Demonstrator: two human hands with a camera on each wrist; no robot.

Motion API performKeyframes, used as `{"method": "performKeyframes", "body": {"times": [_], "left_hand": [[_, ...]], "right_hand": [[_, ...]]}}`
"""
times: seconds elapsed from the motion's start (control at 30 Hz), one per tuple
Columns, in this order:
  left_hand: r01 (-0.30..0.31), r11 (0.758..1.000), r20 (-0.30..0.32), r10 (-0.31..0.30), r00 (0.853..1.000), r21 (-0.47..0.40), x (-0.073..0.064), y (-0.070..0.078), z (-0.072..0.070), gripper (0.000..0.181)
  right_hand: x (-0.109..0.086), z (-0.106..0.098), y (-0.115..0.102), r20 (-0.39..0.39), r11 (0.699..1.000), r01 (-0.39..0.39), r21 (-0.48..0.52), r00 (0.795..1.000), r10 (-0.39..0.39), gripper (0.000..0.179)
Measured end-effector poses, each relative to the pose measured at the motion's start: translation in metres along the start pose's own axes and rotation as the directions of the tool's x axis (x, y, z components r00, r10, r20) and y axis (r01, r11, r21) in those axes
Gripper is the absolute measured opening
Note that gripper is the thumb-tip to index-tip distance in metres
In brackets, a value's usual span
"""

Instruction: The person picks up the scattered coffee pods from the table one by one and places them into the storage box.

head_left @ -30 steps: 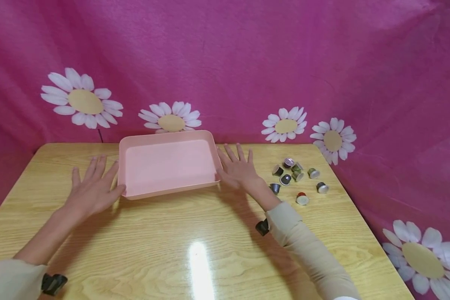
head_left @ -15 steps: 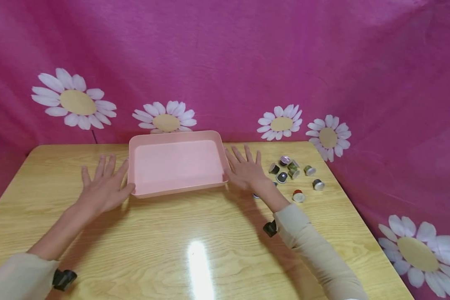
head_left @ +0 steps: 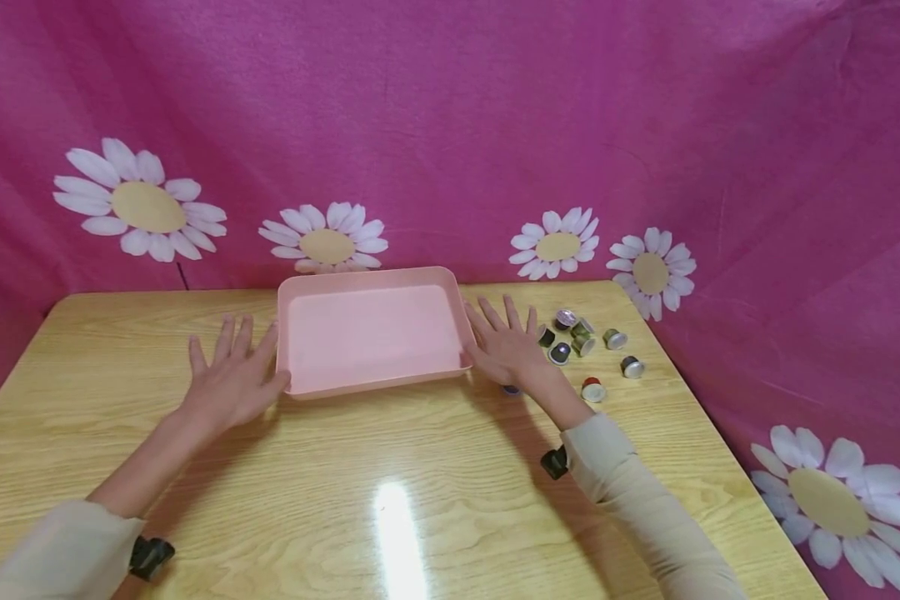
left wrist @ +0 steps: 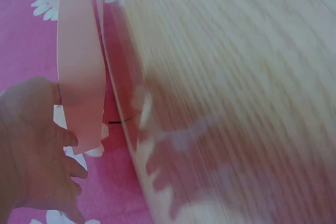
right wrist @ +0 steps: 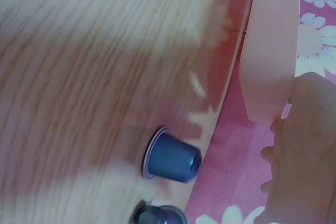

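Note:
A shallow pink rectangular tray (head_left: pixel 375 337) is near the far edge of the wooden table, with a bare inside. My left hand (head_left: pixel 232 383) touches its left side, thumb at the near corner and fingers spread. Against the right side rests my right hand (head_left: pixel 506 350), its fingers also spread and straight. The wrist views show the tray's outer wall (left wrist: pixel 81 66) beside each hand. Just right of my right hand lie several small coffee capsules, including a red one (head_left: pixel 593 389) and a black one (head_left: pixel 559 353). A blue capsule (right wrist: pixel 172 157) lies beneath that hand, mostly hidden in the head view.
The wooden table (head_left: pixel 307 500) ends at a magenta cloth (head_left: pixel 450 125) with printed daisies, which hangs behind it and along the right. More capsules, such as a dark one with a silver lid (head_left: pixel 633 367), lie toward the table's right edge.
Both hands and the tray between them have moved right, closer to the capsules. My right hand and forearm now cover some of the nearest capsules. The head view has turned slightly.

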State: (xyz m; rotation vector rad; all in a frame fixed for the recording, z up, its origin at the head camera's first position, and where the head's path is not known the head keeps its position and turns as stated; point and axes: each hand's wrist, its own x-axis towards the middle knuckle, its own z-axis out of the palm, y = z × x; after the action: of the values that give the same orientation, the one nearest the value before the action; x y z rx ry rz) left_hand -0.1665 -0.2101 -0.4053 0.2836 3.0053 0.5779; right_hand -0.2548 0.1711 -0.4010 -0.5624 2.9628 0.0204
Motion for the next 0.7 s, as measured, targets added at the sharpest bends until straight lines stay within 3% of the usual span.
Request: {"method": "performKeyframes", "body": {"times": [0.7], "left_hand": [[0.003,1.000,0.021,-0.002,1.000,-0.013,0.012,0.020,0.019,0.073]], "right_hand": [[-0.012,0.012,0.027,0.024,1.000,0.004,0.023,1.000,-0.005,0.062]]}}
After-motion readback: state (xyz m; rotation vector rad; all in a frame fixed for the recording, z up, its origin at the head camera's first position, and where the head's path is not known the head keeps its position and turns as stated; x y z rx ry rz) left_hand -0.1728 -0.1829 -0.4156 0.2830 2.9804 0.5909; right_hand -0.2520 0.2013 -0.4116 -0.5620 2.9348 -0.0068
